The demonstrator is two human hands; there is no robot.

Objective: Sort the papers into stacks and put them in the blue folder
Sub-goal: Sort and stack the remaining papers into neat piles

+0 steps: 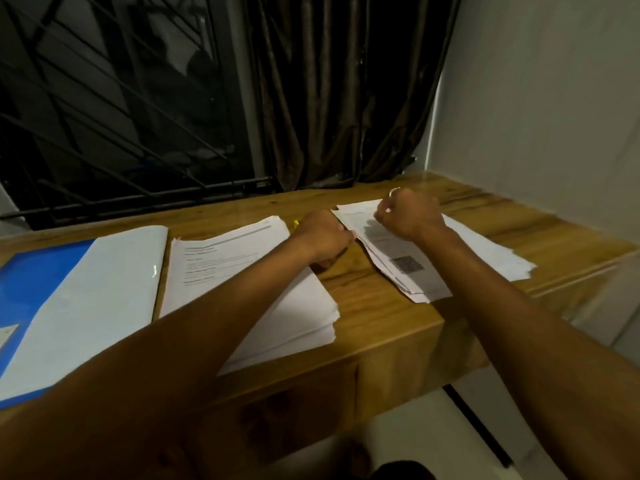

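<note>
Both hands work the loose pile (401, 271) at the table's right: left hand (323, 237) pinches its edge, right hand (410, 213) curls on top, seemingly pinching a sheet free. The sorted stack (225, 258) awaits beside the open blue folder (34, 271)

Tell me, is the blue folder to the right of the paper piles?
No: the blue folder lies at the left end of the table, left of the middle pile and the right pile.

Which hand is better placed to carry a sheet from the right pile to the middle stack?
Left, likely. The left hand is curled at the left edge of the right pile, nearest the middle stack; the right hand is at its far edge, farther away.
</note>
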